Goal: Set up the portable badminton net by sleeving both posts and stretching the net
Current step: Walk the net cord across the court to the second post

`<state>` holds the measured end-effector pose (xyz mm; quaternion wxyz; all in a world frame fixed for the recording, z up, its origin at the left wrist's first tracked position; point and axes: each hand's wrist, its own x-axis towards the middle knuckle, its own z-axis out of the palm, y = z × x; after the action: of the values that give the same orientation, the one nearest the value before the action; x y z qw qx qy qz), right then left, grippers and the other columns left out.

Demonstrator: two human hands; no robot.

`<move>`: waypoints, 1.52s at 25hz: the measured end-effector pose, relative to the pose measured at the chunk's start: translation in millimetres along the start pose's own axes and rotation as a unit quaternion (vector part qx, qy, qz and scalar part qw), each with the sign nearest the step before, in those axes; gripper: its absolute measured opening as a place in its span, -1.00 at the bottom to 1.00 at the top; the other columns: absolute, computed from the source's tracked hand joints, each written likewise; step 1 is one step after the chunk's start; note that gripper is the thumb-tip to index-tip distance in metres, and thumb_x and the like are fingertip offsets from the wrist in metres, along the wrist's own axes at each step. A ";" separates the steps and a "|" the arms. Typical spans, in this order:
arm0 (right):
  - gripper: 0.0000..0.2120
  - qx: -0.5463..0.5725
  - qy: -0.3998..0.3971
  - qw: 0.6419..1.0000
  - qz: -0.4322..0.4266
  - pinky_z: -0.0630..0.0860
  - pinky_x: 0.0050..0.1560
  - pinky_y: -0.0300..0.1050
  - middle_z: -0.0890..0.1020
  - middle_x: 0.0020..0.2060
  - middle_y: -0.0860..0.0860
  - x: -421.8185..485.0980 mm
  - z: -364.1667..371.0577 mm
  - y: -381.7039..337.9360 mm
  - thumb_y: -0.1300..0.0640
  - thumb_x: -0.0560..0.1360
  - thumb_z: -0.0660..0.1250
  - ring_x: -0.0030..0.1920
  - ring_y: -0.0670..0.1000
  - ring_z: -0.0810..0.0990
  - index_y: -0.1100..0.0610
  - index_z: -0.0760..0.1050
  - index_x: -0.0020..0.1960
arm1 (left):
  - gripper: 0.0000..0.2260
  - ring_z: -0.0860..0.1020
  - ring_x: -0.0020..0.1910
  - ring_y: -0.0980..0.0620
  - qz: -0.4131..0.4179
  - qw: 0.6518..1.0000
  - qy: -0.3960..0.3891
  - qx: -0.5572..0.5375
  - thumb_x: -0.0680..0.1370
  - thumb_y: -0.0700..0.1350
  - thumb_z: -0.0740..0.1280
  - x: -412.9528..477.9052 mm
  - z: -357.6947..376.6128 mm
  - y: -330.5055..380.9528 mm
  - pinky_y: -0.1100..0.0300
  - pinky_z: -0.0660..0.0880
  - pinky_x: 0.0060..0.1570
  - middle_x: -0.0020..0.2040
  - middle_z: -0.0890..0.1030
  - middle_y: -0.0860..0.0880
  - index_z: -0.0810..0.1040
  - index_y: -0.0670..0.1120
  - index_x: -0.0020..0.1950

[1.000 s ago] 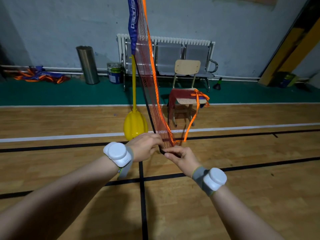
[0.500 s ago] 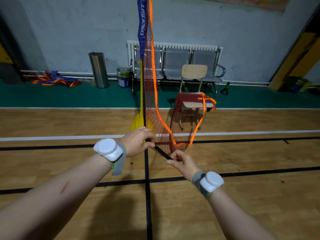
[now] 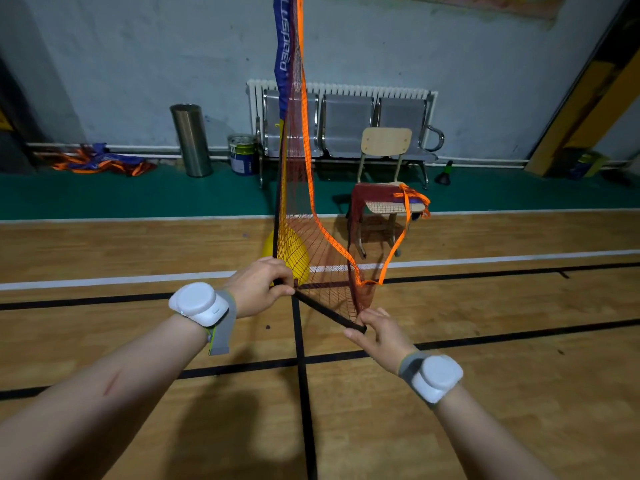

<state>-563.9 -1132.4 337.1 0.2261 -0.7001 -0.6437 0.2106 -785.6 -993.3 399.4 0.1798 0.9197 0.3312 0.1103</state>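
Left hand [image 3: 259,285]: fingers curled, pinching the black edge band [image 3: 325,315] of the net [image 3: 311,244], just on the near side of the yellow post base [image 3: 289,252]; right hand [image 3: 379,336]: thumb and fingers pinching the same band at its nearer, right end; band taut between both hands; net: red mesh, orange border, hung by a blue sleeve [image 3: 283,46] on the upright yellow post [image 3: 283,161], its slack trailing right to a bundle on the wooden chair [image 3: 386,142]; far wall: steel bin [image 3: 191,140], paint can [image 3: 242,154], metal bench [image 3: 349,123].
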 end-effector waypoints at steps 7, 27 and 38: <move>-0.90 0.108 0.041 0.992 0.051 0.47 -0.06 -0.22 0.62 -0.15 -0.04 -17.6 12.3 -24.2 0.05 0.52 0.29 -0.09 -0.06 0.56 0.01 0.55 -0.02 | -0.89 0.43 0.08 0.00 -0.021 1.000 -0.007 -0.004 0.54 -0.07 0.28 -20.0 3.6 -17.4 0.07 0.40 0.08 -0.06 0.52 0.00 0.54 -0.10 -0.09; -0.90 0.154 0.039 0.985 0.062 0.44 -0.17 -0.25 0.62 -0.28 -0.05 -58.8 37.7 -67.2 0.10 0.45 0.38 -0.26 -0.13 0.47 0.05 0.65 -0.06 | -0.85 0.42 0.21 0.02 0.106 0.989 -0.088 0.056 0.55 -0.08 0.26 -58.5 37.7 42.0 0.16 0.26 0.23 0.14 0.50 0.01 0.51 -0.05 0.09; -0.88 0.100 0.025 0.993 0.049 0.33 -0.20 -0.41 0.48 -0.26 -0.08 -69.7 50.2 -47.5 0.14 0.45 0.38 -0.22 -0.13 0.43 0.04 0.45 -0.20 | -0.85 0.40 0.12 -0.03 0.016 0.998 -0.068 0.003 0.52 -0.06 0.31 -85.3 42.1 34.0 0.11 0.31 0.12 0.00 0.51 -0.02 0.58 -0.08 0.02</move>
<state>-637.3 -1196.3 324.6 0.3002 -0.7096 -0.5787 0.2673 -817.1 -1083.9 367.6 0.1972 0.9307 0.3042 0.0490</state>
